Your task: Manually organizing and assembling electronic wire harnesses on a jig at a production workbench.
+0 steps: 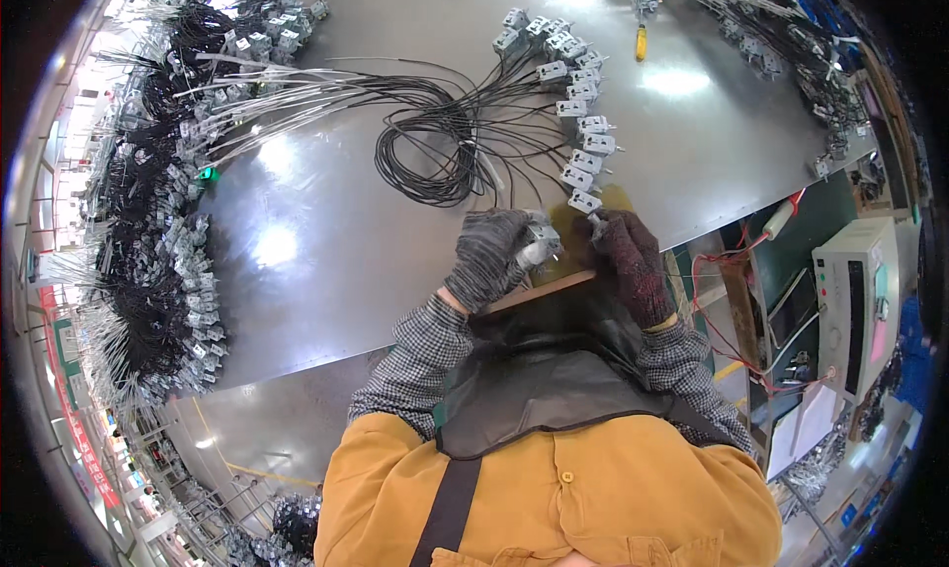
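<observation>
My left hand, in a grey striped glove, is closed around a light grey boxy cable-end part near the table's front edge. My right hand, in a dark maroon glove, has its fingertips pinched together just right of it; what lies between them is too small to name. Beyond my hands, a coiled bundle of black cables lies on the metal table. Its cables fan out to an arc of similar grey boxy parts, the nearest one close to my right fingertips. Bare pale wire ends spread left.
A large heap of black cables with grey parts lines the left side. More cable bundles lie at the far right. A yellow-handled tool rests at the back. A beige instrument box with red leads stands right of the table.
</observation>
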`<state>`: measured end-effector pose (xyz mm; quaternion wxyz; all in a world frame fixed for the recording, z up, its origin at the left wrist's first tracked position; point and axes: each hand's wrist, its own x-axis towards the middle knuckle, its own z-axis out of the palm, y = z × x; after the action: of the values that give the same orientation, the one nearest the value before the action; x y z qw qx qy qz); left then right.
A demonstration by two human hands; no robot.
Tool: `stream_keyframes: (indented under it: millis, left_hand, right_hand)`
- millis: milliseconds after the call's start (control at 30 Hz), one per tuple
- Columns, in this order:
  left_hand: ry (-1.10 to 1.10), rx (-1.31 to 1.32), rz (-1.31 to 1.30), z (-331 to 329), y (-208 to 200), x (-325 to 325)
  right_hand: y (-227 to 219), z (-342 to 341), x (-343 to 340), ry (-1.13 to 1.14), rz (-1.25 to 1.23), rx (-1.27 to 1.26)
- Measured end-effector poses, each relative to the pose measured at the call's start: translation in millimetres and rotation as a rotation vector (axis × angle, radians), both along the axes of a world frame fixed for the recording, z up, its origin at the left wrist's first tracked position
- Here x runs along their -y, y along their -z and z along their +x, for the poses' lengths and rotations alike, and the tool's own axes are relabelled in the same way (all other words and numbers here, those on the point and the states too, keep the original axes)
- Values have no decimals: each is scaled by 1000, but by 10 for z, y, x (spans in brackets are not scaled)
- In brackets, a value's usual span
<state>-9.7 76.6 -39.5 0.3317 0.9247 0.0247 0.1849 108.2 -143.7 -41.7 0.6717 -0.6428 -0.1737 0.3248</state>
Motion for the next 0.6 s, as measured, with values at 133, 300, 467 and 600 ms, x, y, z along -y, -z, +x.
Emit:
stream_keyframes:
  millis: [133, 300, 467, 600]
  left_hand:
    - [127, -241, -32, 95, -85, -180]
    - [164, -404, -8, 184, -237, -165]
    - [132, -407, -25, 234, -435, -96]
    - [117, -352, 21, 237, -428, -104]
  right_hand:
    - [-139, -10, -13, -83, -159, 140]
    - [-340, -180, 50, -93, -176, 341]
    - [-422, -312, -40, -100, -236, 511]
    - [-388, -353, -115, -100, -244, 643]
